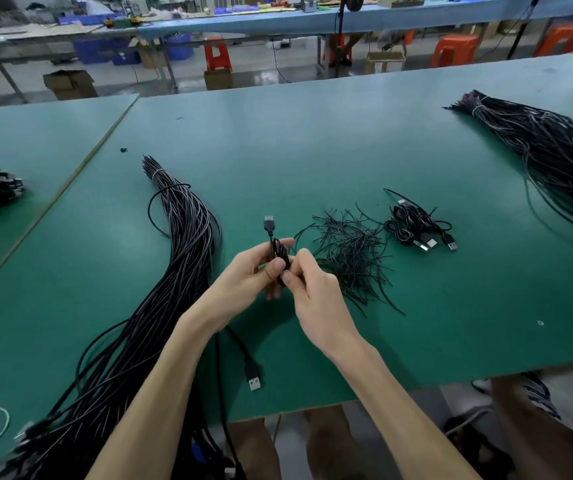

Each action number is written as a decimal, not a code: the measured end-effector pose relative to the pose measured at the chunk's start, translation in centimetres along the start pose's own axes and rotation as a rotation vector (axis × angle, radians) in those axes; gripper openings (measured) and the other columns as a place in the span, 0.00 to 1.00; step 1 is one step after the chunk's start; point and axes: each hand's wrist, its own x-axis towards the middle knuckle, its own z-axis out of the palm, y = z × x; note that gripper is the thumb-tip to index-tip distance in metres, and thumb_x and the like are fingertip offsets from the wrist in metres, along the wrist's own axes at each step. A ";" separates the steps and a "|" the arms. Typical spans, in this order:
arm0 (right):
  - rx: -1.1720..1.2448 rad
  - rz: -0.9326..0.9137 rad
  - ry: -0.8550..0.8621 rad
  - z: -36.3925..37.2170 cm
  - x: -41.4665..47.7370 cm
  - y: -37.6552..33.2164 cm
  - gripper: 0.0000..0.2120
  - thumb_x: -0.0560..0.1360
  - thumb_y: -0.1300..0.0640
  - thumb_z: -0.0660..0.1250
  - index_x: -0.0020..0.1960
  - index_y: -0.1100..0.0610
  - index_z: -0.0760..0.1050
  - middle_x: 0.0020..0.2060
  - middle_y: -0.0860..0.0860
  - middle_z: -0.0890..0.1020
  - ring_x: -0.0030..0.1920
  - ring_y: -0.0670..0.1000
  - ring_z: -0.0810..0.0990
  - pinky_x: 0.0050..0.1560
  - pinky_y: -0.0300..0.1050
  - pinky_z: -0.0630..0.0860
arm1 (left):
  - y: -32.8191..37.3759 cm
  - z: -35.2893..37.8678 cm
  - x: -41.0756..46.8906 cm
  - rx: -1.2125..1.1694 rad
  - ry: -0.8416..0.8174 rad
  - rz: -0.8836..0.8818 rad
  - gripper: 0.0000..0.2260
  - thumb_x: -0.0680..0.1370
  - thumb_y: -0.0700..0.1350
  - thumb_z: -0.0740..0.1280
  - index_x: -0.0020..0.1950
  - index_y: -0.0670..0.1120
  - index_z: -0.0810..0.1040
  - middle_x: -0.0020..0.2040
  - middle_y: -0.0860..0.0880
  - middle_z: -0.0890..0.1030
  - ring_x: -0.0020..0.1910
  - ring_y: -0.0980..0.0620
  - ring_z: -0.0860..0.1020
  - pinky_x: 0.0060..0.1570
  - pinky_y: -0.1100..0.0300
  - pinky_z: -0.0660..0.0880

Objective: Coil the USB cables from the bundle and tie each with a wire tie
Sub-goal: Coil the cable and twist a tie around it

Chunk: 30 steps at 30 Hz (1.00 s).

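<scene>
Green flat surface [312, 140] stretches wide, blue benches [243, 24] beyond. Left hand [248, 273], right hand [316, 292]: each grip pinches the coiled black cable [279, 248].

On the counter [278, 140], the bundle [181, 244] lies left, ties [351, 258] centre, coiled cables [416, 226] right of them.
</scene>
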 end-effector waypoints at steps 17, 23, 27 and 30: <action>0.011 0.001 0.068 0.0 -0.2 -0.3 0.17 0.84 0.62 0.62 0.41 0.45 0.65 0.37 0.43 0.82 0.37 0.43 0.78 0.38 0.37 0.74 | -0.3 0.3 0.2 0.058 0.054 0.108 0.09 0.82 0.35 0.63 0.58 0.44 0.81 0.41 0.48 0.82 0.34 0.50 0.75 0.37 0.58 0.75; 0.067 0.052 0.104 0.0 -0.1 -0.3 0.14 0.84 0.62 0.64 0.41 0.53 0.67 0.40 0.44 0.83 0.36 0.41 0.78 0.37 0.32 0.72 | -0.5 0.8 0.3 0.050 0.122 0.141 0.07 0.83 0.31 0.63 0.54 0.40 0.78 0.43 0.50 0.83 0.34 0.50 0.75 0.37 0.56 0.75; 0.121 0.035 0.120 0.1 0.1 -0.3 0.12 0.83 0.62 0.65 0.42 0.55 0.68 0.53 0.36 0.82 0.46 0.39 0.84 0.44 0.28 0.74 | -0.5 1.2 0.4 0.053 0.163 0.166 0.06 0.84 0.37 0.62 0.51 0.44 0.78 0.41 0.45 0.83 0.34 0.51 0.75 0.37 0.55 0.74; 0.152 0.024 0.102 0.2 0.1 -0.2 0.09 0.84 0.62 0.64 0.45 0.57 0.69 0.59 0.36 0.80 0.50 0.39 0.84 0.48 0.29 0.76 | -0.7 1.1 0.5 0.052 0.189 0.142 0.10 0.85 0.35 0.60 0.49 0.44 0.78 0.38 0.52 0.82 0.33 0.54 0.75 0.36 0.60 0.73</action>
